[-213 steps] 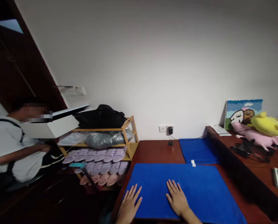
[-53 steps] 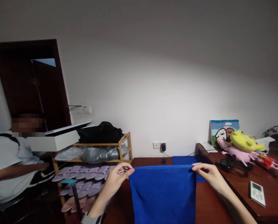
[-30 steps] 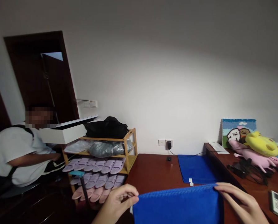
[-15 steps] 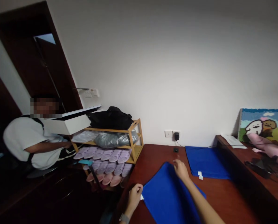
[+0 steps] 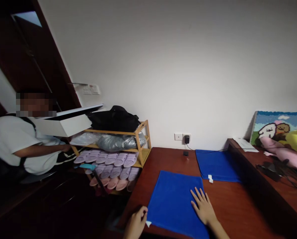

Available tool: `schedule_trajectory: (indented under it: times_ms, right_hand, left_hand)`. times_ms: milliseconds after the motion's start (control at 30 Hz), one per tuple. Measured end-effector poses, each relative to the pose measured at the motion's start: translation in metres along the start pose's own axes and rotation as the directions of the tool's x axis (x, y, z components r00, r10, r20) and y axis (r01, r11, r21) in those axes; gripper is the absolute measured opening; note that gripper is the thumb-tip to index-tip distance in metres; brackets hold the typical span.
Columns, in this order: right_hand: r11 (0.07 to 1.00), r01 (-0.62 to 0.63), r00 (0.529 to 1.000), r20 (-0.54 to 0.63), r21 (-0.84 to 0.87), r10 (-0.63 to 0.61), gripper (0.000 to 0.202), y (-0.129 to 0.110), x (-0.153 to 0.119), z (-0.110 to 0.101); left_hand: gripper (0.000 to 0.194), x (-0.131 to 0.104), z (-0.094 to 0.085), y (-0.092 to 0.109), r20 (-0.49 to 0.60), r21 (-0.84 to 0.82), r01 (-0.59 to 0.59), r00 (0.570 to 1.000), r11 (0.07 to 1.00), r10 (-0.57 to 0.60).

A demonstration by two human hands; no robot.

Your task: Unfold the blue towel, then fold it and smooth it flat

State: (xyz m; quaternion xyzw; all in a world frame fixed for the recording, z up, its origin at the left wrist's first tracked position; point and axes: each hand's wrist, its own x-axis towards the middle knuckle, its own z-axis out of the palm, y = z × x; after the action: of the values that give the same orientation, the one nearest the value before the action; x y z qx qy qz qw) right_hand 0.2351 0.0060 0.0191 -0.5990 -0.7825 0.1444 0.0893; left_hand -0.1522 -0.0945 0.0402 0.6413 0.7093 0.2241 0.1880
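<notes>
A blue cloth (image 5: 174,196) lies spread almost flat on the reddish-brown desk, a small white tag (image 5: 148,223) sticking out at its near left corner. My left hand (image 5: 137,221) is at that left edge, fingers curled in a pinch on the cloth's border just above the tag. With fingers spread, my right hand (image 5: 203,206) rests palm down on the cloth's right side. Farther back on the desk, a second blue cloth (image 5: 217,166) lies flat, with white tags at its near edge.
A wooden rack (image 5: 145,146) left of the desk holds lilac slippers (image 5: 110,158) and a black bag (image 5: 115,119). A person (image 5: 36,149) sits beyond it by a white box (image 5: 76,125). On the right ledge are a pink plush toy (image 5: 285,154), cables and a picture (image 5: 275,126).
The near cloth's raised, folded right part now lies flat. My right hand has come down and nearer, from its far edge onto its right side. My left hand stays at the left edge.
</notes>
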Motion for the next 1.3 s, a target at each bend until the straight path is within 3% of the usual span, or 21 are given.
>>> schedule_trajectory:
  times_ms: [100, 200, 300, 433, 500, 667, 833, 1100, 1200, 1300]
  right_hand:
    - [0.998, 0.066, 0.997, 0.038, 0.005, -0.066, 0.066, 0.013, 0.008, -0.012]
    - [1.000, -0.018, 1.000, -0.006, -0.004, 0.018, 0.069, 0.019, 0.004, -0.004]
    - [0.993, -0.107, 0.994, 0.001, -0.043, 0.107, 0.072, 0.019, -0.003, 0.006]
    - [0.988, -0.135, 0.991, 0.015, -0.075, 0.136, 0.072, 0.017, -0.007, 0.009]
    - [0.988, -0.135, 0.990, 0.021, -0.073, 0.137, 0.073, 0.018, -0.007, 0.009]
    - [0.979, -0.196, 0.981, -0.011, -0.057, 0.196, 0.070, 0.012, 0.017, -0.002]
    - [0.970, -0.232, 0.972, -0.048, -0.076, 0.229, 0.069, 0.000, 0.065, -0.014]
    - [0.970, -0.238, 0.968, -0.086, -0.042, 0.234, 0.075, 0.022, 0.083, 0.019]
    - [0.966, -0.251, 0.966, -0.074, -0.056, 0.246, 0.074, 0.022, 0.085, 0.019]
    - [0.962, -0.258, 0.966, -0.045, -0.087, 0.255, 0.072, 0.020, 0.086, 0.015]
  left_hand:
    - [0.028, -0.017, 0.010, -0.001, -0.024, 0.098, -0.072, 0.997, 0.993, 0.075]
    - [0.029, -0.015, 0.014, 0.003, -0.125, 0.251, -0.106, 0.982, 0.962, 0.141]
    - [0.031, 0.008, 0.021, 0.026, -0.184, 0.340, -0.157, 0.956, 0.927, 0.229]
    - [0.040, 0.049, 0.043, 0.067, -0.081, 0.338, -0.335, 0.921, 0.880, 0.382]
    - [0.049, 0.064, 0.058, 0.076, -0.014, 0.358, -0.382, 0.910, 0.852, 0.414]
    - [0.058, 0.077, 0.081, 0.065, 0.045, 0.411, -0.378, 0.917, 0.830, 0.396]
    - [0.059, 0.073, 0.078, 0.065, 0.062, 0.420, -0.377, 0.919, 0.826, 0.388]
    - [0.054, 0.077, 0.083, 0.064, 0.003, 0.439, -0.358, 0.918, 0.824, 0.397]
    - [0.053, 0.088, 0.099, 0.092, -0.064, 0.427, -0.374, 0.896, 0.823, 0.440]
    - [0.053, 0.107, 0.127, 0.144, -0.043, 0.372, -0.480, 0.846, 0.795, 0.531]
